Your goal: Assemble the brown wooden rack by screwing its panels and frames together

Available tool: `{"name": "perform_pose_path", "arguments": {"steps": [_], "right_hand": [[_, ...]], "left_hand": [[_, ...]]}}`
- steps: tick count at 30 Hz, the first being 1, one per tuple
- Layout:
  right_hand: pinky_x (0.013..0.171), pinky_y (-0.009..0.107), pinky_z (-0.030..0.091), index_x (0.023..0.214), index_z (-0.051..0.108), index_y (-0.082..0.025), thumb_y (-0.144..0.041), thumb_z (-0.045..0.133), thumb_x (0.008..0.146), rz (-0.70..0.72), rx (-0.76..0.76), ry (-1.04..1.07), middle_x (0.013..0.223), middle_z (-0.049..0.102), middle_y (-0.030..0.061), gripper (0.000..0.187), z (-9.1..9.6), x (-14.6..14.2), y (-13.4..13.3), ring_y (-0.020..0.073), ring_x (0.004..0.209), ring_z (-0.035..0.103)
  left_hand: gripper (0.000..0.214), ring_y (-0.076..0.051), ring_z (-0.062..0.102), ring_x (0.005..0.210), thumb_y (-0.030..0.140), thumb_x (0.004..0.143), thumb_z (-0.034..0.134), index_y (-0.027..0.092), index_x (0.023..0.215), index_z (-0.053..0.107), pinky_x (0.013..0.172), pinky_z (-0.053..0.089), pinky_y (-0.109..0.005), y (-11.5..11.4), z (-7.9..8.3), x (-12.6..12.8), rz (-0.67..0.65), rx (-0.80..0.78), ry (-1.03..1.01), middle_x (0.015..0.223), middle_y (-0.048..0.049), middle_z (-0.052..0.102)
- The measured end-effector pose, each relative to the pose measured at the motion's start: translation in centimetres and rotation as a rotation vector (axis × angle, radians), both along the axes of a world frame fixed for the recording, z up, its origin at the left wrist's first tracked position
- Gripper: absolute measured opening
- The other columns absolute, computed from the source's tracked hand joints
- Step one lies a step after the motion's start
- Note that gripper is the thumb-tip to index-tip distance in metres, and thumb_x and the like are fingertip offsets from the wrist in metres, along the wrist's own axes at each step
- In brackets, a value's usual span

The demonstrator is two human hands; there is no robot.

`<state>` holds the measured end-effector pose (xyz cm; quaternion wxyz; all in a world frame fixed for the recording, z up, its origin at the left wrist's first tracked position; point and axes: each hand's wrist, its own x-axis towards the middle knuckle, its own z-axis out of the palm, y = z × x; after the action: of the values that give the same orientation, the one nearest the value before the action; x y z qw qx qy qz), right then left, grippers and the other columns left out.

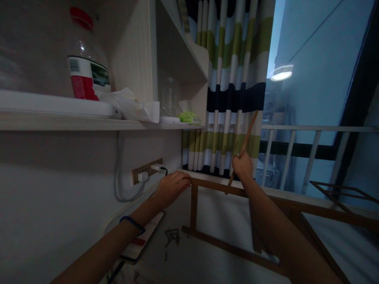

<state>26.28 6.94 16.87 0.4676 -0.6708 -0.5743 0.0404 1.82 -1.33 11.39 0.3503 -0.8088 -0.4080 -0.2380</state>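
The left hand (173,187) has its grip curled over the frame's (194,209) top left corner. The right hand (242,165) pinches a stick (250,128), slanted, with its low end at the frame's top rail. A firmly braced corner should steady the stick's low end.

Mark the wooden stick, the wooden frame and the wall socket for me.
wooden stick (248,132): head view, shaft above the right hand (242,165).
wooden frame (194,207): head view, its left upright post.
wall socket (147,170): head view, middle of its plate.
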Motion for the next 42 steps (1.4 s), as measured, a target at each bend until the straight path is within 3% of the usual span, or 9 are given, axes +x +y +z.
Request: {"name": "perform_pose_path", "arguments": {"steps": [12,19,24,30,42], "right_hand": [[0.071,0.034,0.043,0.127,0.033,-0.012,-0.027,0.035,0.08,0.021,0.059,-0.061,0.09,0.062,0.0122,0.05,-0.1,-0.2,-0.5,0.0264,0.086,0.058],[0.072,0.035,0.043,0.128,0.032,-0.01,-0.027,0.035,0.08,0.024,0.067,-0.081,0.091,0.062,0.0135,0.052,-0.1,-0.3,-0.6,0.027,0.086,0.058],[0.074,0.035,0.043,0.127,0.034,-0.01,-0.026,0.036,0.079,0.046,0.066,-0.116,0.093,0.062,0.0139,0.051,0.0,-0.4,-1.0,0.0268,0.088,0.058],[0.073,0.035,0.043,0.129,0.032,-0.009,-0.026,0.036,0.078,0.042,0.064,-0.136,0.093,0.062,0.0142,0.053,-0.1,-0.3,-0.8,0.0267,0.088,0.058],[0.073,0.037,0.043,0.126,0.037,-0.009,-0.027,0.035,0.078,0.054,0.089,-0.159,0.092,0.063,0.0154,0.051,-0.4,-0.2,-0.3,0.0281,0.087,0.058]], "left_hand": [[0.019,-0.018,0.052,0.08,0.034,0.083,0.045,0.022,0.087,0.06,0.071,0.038,-0.032,-0.5,-1.0,0.7,0.093,0.097,-0.174,0.086,-0.0034,0.061],[0.016,-0.016,0.05,0.082,0.033,0.081,0.049,0.019,0.082,0.054,0.072,0.037,-0.03,-0.4,-0.2,1.3,0.037,-0.07,-0.253,0.084,-0.0014,0.058],[0.016,-0.017,0.05,0.081,0.033,0.081,0.048,0.018,0.079,0.053,0.072,0.035,-0.031,-0.5,0.4,1.5,0.079,-0.082,-0.212,0.082,-0.0011,0.058],[0.018,-0.017,0.052,0.083,0.033,0.079,0.052,0.016,0.084,0.053,0.074,0.036,-0.03,-0.1,-0.2,1.2,0.102,-0.053,-0.245,0.084,-0.002,0.059],[0.017,-0.018,0.052,0.078,0.027,0.085,0.042,0.017,0.082,0.054,0.07,0.036,-0.031,-0.9,-0.5,2.4,0.19,-0.016,-0.111,0.081,-0.0019,0.06]]}}
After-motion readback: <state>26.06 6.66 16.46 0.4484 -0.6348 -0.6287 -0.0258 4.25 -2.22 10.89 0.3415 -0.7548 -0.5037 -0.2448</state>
